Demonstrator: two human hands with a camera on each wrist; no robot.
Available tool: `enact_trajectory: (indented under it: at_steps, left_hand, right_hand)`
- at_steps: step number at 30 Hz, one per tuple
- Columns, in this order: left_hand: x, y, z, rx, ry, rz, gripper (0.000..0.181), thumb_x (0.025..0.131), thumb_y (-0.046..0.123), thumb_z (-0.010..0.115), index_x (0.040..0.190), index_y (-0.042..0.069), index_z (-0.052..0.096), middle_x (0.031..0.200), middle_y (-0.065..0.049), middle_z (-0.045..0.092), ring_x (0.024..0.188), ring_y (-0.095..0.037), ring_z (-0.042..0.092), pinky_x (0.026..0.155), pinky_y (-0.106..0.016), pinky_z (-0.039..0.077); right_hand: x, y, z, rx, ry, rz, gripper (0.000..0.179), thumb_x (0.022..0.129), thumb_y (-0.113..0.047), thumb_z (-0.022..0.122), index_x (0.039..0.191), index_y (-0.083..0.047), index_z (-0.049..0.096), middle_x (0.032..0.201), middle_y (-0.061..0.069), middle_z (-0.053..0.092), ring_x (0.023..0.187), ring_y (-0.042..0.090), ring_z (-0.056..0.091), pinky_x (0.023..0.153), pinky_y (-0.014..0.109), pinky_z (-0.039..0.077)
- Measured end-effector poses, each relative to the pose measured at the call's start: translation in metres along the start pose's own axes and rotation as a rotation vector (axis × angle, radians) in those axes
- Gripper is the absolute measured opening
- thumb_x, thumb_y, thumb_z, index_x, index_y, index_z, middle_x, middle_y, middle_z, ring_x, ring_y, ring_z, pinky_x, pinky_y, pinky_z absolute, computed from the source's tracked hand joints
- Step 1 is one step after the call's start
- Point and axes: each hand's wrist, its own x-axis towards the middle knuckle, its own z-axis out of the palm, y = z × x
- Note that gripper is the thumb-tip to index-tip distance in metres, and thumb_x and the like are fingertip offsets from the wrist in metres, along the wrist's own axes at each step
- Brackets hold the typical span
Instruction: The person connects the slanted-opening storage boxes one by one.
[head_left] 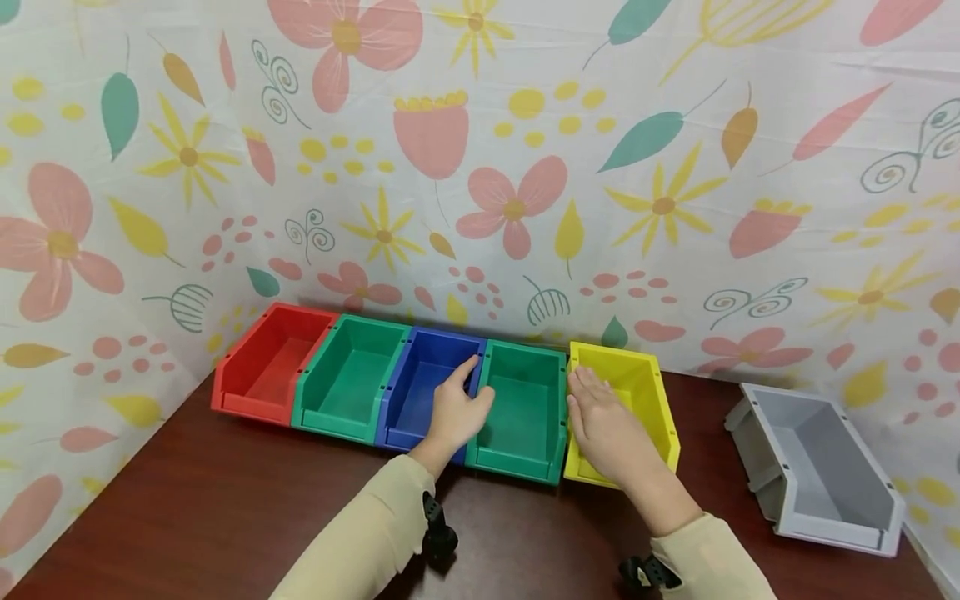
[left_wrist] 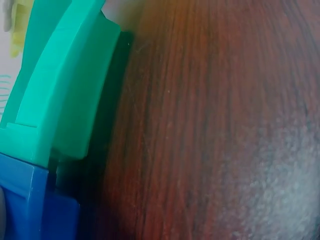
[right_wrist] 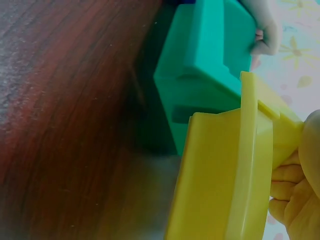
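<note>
Five bins stand in a row against the wall: a red bin (head_left: 262,367), a left green bin (head_left: 348,379), a blue bin (head_left: 408,400), a right green bin (head_left: 517,408) and a yellow bin (head_left: 637,383). My left hand (head_left: 453,417) reaches over the blue bin, thumb and index finger spread apart at the rim beside the right green bin. Its other fingers are hidden. My right hand (head_left: 611,425) lies over the yellow bin, its fingers extended together against the left side wall. A narrow gap shows at the back between the yellow and right green bins.
A grey bin (head_left: 825,467) stands apart at the right, turned at an angle. All the bins rest on a dark reddish-brown wooden table (head_left: 187,500). Behind them hangs a white cloth (head_left: 510,275) printed with flowers and leaves.
</note>
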Motion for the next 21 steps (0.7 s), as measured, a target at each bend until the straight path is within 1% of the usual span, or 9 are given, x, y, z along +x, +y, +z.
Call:
enact_trajectory:
  at_steps: [3, 5, 7, 8, 9, 10, 12, 15, 21]
  left_hand:
    - [0.001, 0.003, 0.000, 0.025, -0.027, -0.012, 0.062, 0.087, 0.019, 0.053, 0.147, 0.020, 0.036, 0.043, 0.003, 0.035, 0.035, -0.011, 0.022, 0.038, -0.024, 0.028]
    - [0.003, 0.006, 0.000, 0.045, -0.043, -0.021, 0.063, 0.087, 0.017, 0.055, 0.147, 0.017, 0.035, 0.046, -0.001, 0.042, 0.035, -0.011, 0.023, 0.039, -0.024, 0.028]
    - [0.005, 0.011, 0.000, 0.050, -0.036, -0.020, 0.062, 0.087, 0.015, 0.055, 0.146, 0.012, 0.036, 0.064, -0.008, 0.061, 0.035, -0.010, 0.023, 0.039, -0.024, 0.029]
    - [0.006, 0.013, 0.000, 0.051, -0.030, -0.022, 0.061, 0.088, 0.015, 0.055, 0.146, 0.011, 0.036, 0.071, -0.015, 0.064, 0.035, -0.010, 0.023, 0.038, -0.023, 0.029]
    - [0.007, 0.014, -0.001, 0.049, -0.019, -0.019, 0.060, 0.088, 0.014, 0.055, 0.145, 0.010, 0.037, 0.088, -0.019, 0.068, 0.035, -0.010, 0.023, 0.038, -0.023, 0.029]
    - [0.008, 0.015, -0.001, 0.046, -0.007, -0.015, 0.058, 0.089, 0.013, 0.055, 0.145, 0.009, 0.038, 0.105, -0.021, 0.067, 0.035, -0.010, 0.024, 0.038, -0.023, 0.028]
    - [0.009, 0.015, -0.001, 0.037, 0.013, -0.016, 0.056, 0.090, 0.013, 0.054, 0.144, 0.009, 0.040, 0.130, -0.022, 0.056, 0.034, -0.009, 0.024, 0.037, -0.023, 0.028]
    - [0.010, 0.013, -0.001, 0.010, 0.037, -0.035, 0.056, 0.089, 0.013, 0.055, 0.143, 0.011, 0.042, 0.143, -0.017, 0.046, 0.034, -0.009, 0.023, 0.036, -0.022, 0.026]
    - [0.007, 0.008, -0.001, -0.041, 0.039, -0.066, 0.056, 0.087, 0.014, 0.055, 0.142, 0.013, 0.043, 0.143, -0.015, 0.047, 0.034, -0.010, 0.022, 0.037, -0.022, 0.026]
  right_hand:
    - [-0.002, 0.000, 0.003, -0.010, 0.001, 0.003, 0.049, 0.101, -0.021, 0.041, 0.139, 0.009, 0.040, 0.147, 0.024, 0.037, 0.138, 0.038, 0.033, 0.110, 0.053, 0.029]
    - [-0.003, 0.001, 0.005, -0.016, -0.001, 0.004, 0.049, 0.101, -0.021, 0.041, 0.139, 0.009, 0.039, 0.147, 0.024, 0.037, 0.138, 0.038, 0.033, 0.109, 0.054, 0.029]
    - [-0.002, 0.002, 0.006, -0.017, 0.002, 0.002, 0.049, 0.101, -0.022, 0.041, 0.139, 0.009, 0.039, 0.147, 0.024, 0.037, 0.138, 0.038, 0.033, 0.109, 0.053, 0.029]
    - [-0.001, 0.002, 0.007, -0.014, 0.004, -0.002, 0.050, 0.101, -0.022, 0.041, 0.139, 0.009, 0.039, 0.147, 0.024, 0.037, 0.138, 0.038, 0.033, 0.110, 0.053, 0.029]
    - [0.000, 0.003, 0.007, -0.010, 0.007, -0.006, 0.050, 0.101, -0.022, 0.041, 0.139, 0.009, 0.039, 0.147, 0.024, 0.036, 0.138, 0.037, 0.033, 0.110, 0.053, 0.029]
    - [0.000, 0.003, 0.008, -0.005, 0.010, -0.008, 0.050, 0.101, -0.023, 0.041, 0.140, 0.009, 0.039, 0.147, 0.024, 0.036, 0.138, 0.037, 0.032, 0.110, 0.053, 0.028]
    - [0.002, 0.003, 0.008, 0.001, 0.012, -0.011, 0.049, 0.101, -0.022, 0.041, 0.140, 0.008, 0.039, 0.148, 0.024, 0.036, 0.139, 0.037, 0.032, 0.111, 0.053, 0.028]
    - [0.003, 0.004, 0.009, 0.005, 0.010, -0.013, 0.049, 0.101, -0.022, 0.041, 0.140, 0.008, 0.038, 0.148, 0.023, 0.036, 0.139, 0.037, 0.032, 0.111, 0.053, 0.027]
    - [-0.001, 0.003, 0.017, 0.001, 0.010, 0.004, 0.050, 0.100, -0.023, 0.042, 0.140, 0.007, 0.039, 0.147, 0.023, 0.037, 0.138, 0.037, 0.033, 0.110, 0.053, 0.028]
